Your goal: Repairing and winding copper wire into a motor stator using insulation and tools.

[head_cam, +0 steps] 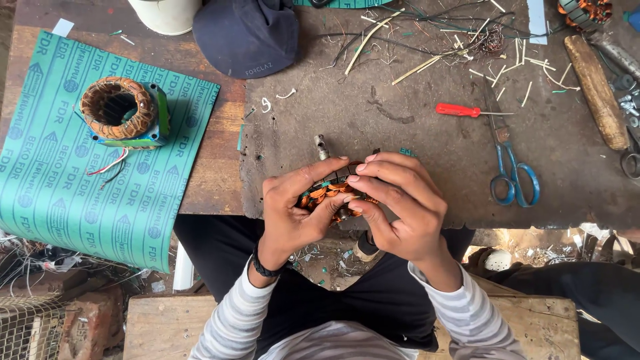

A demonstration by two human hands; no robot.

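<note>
Rough dark workbench (pixel 413 133) is spread out beyond the grip, cluttered with wire scraps. Off to the left of the grip, a green sheet (pixel 53 167) carries a finished wound stator (pixel 123 110); blue-handled scissors (pixel 510 173) and a red screwdriver (pixel 460 110) sit to the right. A small copper-wound armature (pixel 327 190) is clamped at the bench edge, left hand (pixel 293 213) and right hand (pixel 400 207) both closed tight around it. Honestly, thin copper could get nicked or kinked if squeezed too hard, and the piece could be dropped off the edge.
</note>
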